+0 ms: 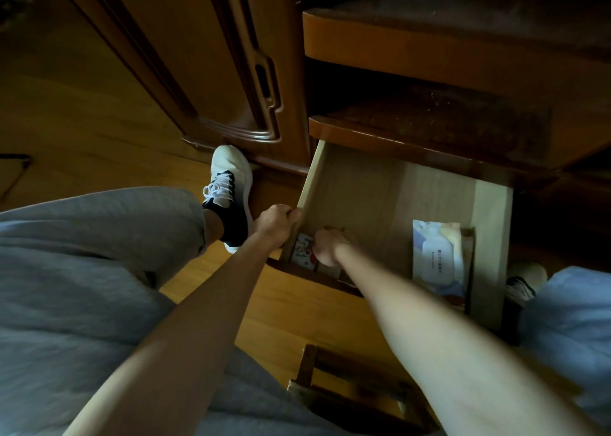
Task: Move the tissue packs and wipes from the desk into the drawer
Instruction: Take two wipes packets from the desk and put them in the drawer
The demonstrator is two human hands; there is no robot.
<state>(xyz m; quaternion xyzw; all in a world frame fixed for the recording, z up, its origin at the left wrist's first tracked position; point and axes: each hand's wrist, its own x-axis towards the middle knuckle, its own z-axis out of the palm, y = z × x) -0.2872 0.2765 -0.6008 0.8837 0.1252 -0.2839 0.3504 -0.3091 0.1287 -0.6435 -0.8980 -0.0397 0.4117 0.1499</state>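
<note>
- A small tissue pack [302, 248] with a cartoon print lies in the near left corner of the open drawer [363, 184].
- The right hand [330, 245] sits on it, fingers curled around the pack.
- The left hand [276, 219] grips the drawer's left wall, fingers closed over the edge.
- A wipes pack [436, 253] lies flat by the drawer's right wall, well apart.
</note>
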